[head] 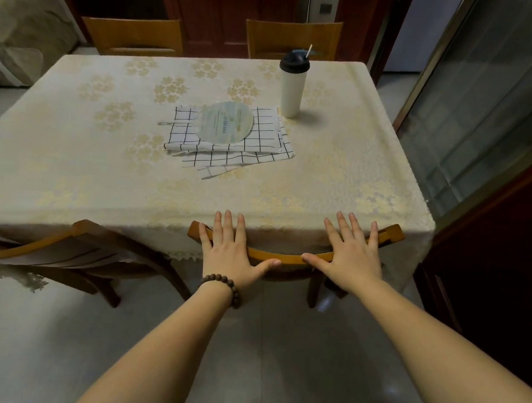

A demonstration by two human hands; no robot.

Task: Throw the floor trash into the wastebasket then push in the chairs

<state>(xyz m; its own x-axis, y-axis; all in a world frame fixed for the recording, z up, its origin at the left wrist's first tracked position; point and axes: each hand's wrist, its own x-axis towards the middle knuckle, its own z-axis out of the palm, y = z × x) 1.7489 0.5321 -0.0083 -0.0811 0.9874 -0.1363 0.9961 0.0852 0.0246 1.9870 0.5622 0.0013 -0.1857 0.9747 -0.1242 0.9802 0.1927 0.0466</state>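
A wooden chair [289, 258] stands at the near edge of the table [75, 166], its curved top rail touching the hanging tablecloth. My left hand [229, 251] lies flat on the rail's left part, fingers spread, thumb along the rail. On the rail's right part rests my right hand [348, 258], also flat with fingers apart. Neither hand wraps around the rail. A second wooden chair [71, 246] stands to the left, angled, its back against the cloth. No trash or wastebasket is in view.
On the table lie a checked cloth [261, 151] with a round fan [225, 122] on it, and a white tumbler [292, 85] with a dark lid. Two more chairs [134, 35] stand at the far side. A glass door [485, 105] is at right, a dark cabinet [502, 260] below it.
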